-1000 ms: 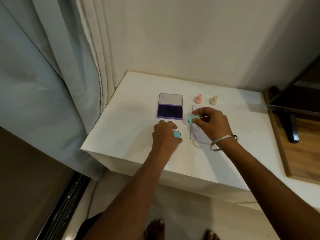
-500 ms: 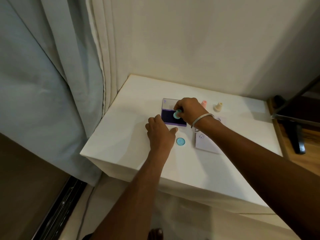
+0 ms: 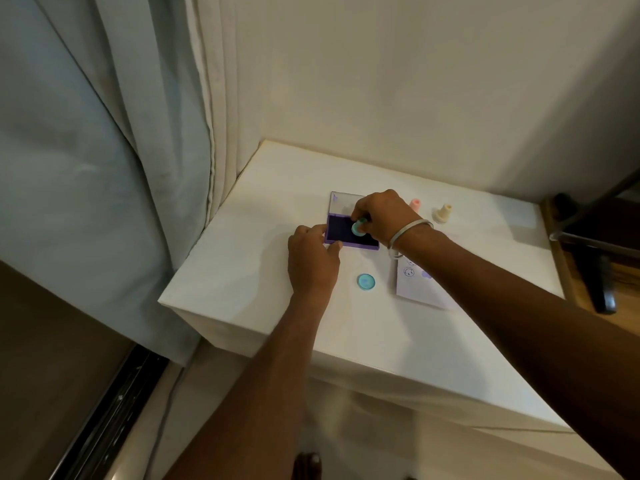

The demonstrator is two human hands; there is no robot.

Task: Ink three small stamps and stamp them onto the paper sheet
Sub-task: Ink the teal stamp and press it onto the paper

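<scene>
2 hands meet at the ink pad: right hand pinches a teal stamp on it, left hand steadies its near-left corner, fingers extended.

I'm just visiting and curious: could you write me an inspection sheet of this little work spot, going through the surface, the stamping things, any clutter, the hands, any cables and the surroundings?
Surface: white table, set in a corner.
Job's things: purple ink pad, lid open; teal stamp on its dark ink; teal cap lying loose; pink stamp and cream stamp standing at the back; paper sheet with a few prints.
Clutter: nothing seen.
Hands: right hand grips the teal stamp; left hand steadies the pad's near left edge with straight fingers.
Cables: nothing seen.
Surroundings: pale curtain left, plain wall behind, wooden surface with dark objects right.
</scene>
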